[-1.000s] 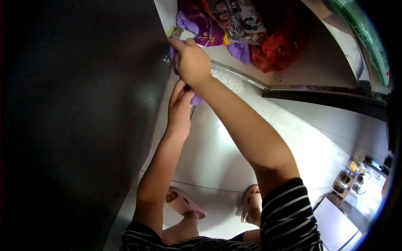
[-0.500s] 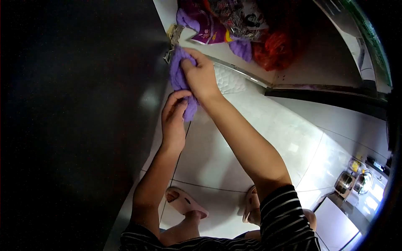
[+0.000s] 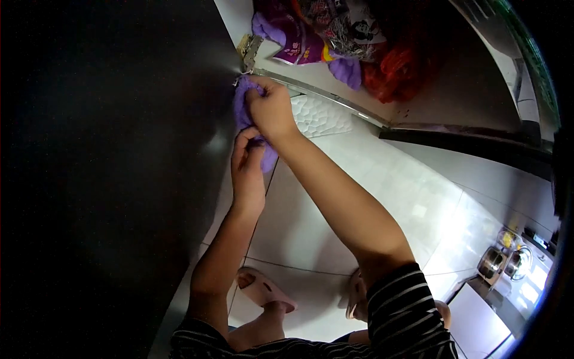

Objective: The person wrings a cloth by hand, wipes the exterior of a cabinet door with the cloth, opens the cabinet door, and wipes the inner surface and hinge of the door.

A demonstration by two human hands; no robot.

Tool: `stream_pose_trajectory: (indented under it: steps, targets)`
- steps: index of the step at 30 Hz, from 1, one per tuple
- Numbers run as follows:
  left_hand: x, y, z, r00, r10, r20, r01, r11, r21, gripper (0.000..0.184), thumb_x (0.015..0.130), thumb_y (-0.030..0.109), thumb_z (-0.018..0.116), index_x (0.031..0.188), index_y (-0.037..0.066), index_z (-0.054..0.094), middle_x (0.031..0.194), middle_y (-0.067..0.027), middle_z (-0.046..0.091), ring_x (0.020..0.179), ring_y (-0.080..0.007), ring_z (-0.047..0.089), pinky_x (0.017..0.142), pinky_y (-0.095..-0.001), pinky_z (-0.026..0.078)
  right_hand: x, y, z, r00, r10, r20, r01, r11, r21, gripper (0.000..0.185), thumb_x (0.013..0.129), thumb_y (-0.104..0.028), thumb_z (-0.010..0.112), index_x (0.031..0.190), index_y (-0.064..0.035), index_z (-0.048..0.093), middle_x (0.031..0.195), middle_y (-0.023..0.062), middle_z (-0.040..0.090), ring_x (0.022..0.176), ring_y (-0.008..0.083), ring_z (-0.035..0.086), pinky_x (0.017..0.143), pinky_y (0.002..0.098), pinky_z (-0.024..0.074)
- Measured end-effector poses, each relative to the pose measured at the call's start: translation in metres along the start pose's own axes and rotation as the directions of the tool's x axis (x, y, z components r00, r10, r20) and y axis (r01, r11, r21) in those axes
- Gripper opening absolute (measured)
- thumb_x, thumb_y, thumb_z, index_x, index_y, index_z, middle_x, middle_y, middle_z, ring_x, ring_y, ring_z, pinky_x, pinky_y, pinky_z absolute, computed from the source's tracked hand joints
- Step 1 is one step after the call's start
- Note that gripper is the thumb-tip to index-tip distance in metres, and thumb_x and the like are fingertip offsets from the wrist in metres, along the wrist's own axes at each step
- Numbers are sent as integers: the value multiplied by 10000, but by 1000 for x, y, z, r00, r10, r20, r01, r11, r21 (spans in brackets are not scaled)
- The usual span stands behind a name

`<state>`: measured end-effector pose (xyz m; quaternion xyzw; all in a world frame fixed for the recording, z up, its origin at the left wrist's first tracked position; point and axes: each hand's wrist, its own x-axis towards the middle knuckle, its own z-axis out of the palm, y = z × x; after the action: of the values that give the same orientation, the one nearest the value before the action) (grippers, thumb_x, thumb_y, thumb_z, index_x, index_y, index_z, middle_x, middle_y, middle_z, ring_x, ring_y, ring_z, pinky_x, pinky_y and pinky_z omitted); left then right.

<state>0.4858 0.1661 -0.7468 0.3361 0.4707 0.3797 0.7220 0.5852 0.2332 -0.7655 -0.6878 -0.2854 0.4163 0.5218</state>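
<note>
A purple cloth [image 3: 241, 105] is bunched between my two hands, against the edge of a dark cabinet door [image 3: 119, 149]. My right hand [image 3: 272, 110] grips its upper part, close below a metal hinge [image 3: 249, 52]. Lower down, my left hand [image 3: 247, 170] has its fingers curled round the cloth, and a loose end hangs beside the fingers. The right fingertips are partly hidden behind the hand and cloth.
Inside the open cabinet lie a purple packet [image 3: 301, 45], a red plastic bag [image 3: 391, 78] and more purple cloth [image 3: 345, 72]. A cabinet frame edge [image 3: 335, 97] runs beside my right hand. Pots [image 3: 493, 261] stand on a counter at far right.
My right hand has moved a little left and down with the upper part of the cloth, nearer the door edge. The left hand has hardly moved.
</note>
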Motion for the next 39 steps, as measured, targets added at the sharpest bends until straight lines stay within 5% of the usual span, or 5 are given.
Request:
stream_pose_trajectory:
  steps: [7, 10, 13, 24, 39]
  targets:
    - [-2, 9, -9, 988, 154, 30, -154, 988, 3, 253, 861, 81, 474, 1107, 38, 515, 1077, -27, 513, 996, -105, 454, 907, -248, 331, -14, -25, 10, 951, -274, -144, 290, 951, 107, 227, 807, -66, 523, 988, 34, 616, 719, 72, 611, 633, 107, 537, 596, 258, 452]
    - [-5, 10, -3, 994, 105, 28, -103, 993, -51, 260, 853, 64, 469, 1109, 38, 511, 1085, -24, 505, 1002, -106, 452, 907, -250, 334, -14, -20, 9, 975, -194, -111, 189, 981, -49, 230, 746, -65, 539, 942, 27, 617, 819, 256, 608, 762, 401, 603, 693, 397, 477]
    - [-5, 11, 9, 997, 76, -4, -76, 995, -69, 266, 842, 52, 474, 1106, 41, 501, 1080, -22, 494, 1000, -105, 446, 904, -249, 332, -6, -23, 3, 982, -173, -70, 169, 983, -67, 196, 742, -65, 538, 904, 23, 606, 854, 270, 594, 806, 429, 573, 720, 427, 462]
    - [-8, 6, 7, 991, 130, -22, -128, 990, 67, 288, 829, 25, 447, 1115, 26, 427, 1092, -38, 456, 983, -114, 428, 893, -248, 326, -13, -40, -3, 990, -114, 78, 132, 951, -278, 356, 828, -123, 524, 1139, 51, 527, 935, 263, 590, 833, 371, 596, 727, 382, 464]
    - [-13, 9, 10, 966, 250, 69, -258, 954, 152, 332, 856, 75, 505, 1179, 31, 440, 1161, -67, 439, 1072, -150, 429, 921, -279, 342, -23, -42, -6, 950, -292, -108, 299, 953, 49, 332, 851, -98, 525, 1163, 12, 502, 954, 173, 585, 909, 285, 559, 824, 342, 442]
